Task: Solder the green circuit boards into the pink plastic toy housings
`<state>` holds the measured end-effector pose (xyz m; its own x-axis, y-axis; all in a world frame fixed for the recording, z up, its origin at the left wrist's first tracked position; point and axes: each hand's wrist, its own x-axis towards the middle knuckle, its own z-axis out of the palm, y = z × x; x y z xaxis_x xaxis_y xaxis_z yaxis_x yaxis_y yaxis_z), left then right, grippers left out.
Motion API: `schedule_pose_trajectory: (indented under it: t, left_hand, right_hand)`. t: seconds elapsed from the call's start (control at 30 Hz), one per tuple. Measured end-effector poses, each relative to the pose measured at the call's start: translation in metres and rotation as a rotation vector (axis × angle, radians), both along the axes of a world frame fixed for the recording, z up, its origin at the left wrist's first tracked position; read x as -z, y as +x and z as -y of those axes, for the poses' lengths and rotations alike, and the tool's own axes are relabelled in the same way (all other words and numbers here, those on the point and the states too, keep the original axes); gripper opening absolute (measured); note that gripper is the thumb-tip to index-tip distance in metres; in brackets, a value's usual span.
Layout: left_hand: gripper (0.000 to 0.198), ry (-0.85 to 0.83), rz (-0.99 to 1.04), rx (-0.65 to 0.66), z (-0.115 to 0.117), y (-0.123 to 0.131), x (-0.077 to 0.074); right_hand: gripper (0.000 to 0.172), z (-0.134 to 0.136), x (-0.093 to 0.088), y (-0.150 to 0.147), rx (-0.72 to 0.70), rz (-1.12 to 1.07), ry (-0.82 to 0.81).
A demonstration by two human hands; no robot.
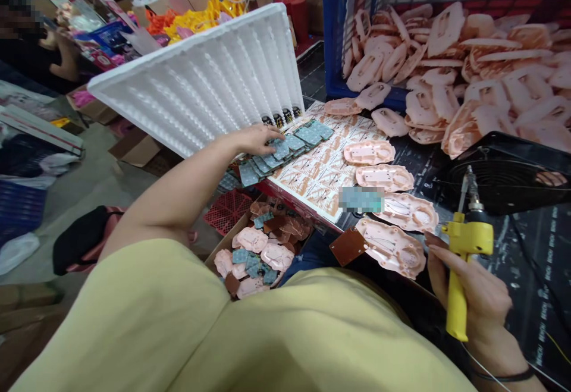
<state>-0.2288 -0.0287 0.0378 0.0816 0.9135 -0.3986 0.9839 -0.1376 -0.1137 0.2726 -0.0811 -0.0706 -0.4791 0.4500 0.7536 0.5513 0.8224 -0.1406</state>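
Just beside tray edge [214, 141], left hand [252, 140] open on cards [285, 147], right [479, 300] clenching yellow gun [461, 261]

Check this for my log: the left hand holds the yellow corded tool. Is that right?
No, the right hand holds the yellow corded tool. The left hand rests on the grey-blue cards. The head view shows this.

- white foam tray [196, 82]: matt, beaded
- pink plastic shells [392, 249] right of the tray: smooth, glossy
- yellow soldering gun [457, 303]: glossy plastic, metal tip
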Motion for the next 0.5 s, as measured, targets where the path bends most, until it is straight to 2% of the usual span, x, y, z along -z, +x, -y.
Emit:
schedule_pose_trajectory:
  t: [0.13,0.23,0.3,0.4,0.5]
  left_hand:
    - [0.056,0.012,0.011,-0.002,0.001,0.001,-0.002]
    - [0.059,0.108,-0.006,-0.062,0.000,-0.009,-0.006]
    - [0.054,0.156,0.058,-0.099,-0.002,-0.020,-0.009]
    - [0.054,0.298,0.343,-0.245,-0.006,-0.036,-0.008]
    - [0.064,0.602,0.787,-0.408,-0.013,-0.040,-0.002]
  right_hand:
    - [0.077,0.000,0.000,0.001,0.005,0.007,-0.004]
    - [0.069,0.000,0.004,0.001,0.027,-0.013,0.016]
    - [0.060,0.000,0.007,0.002,0.034,-0.026,0.034]
    - [0.050,0.000,0.010,0.002,0.040,-0.035,0.050]
    - [0.049,-0.001,0.011,0.002,0.041,-0.029,0.040]
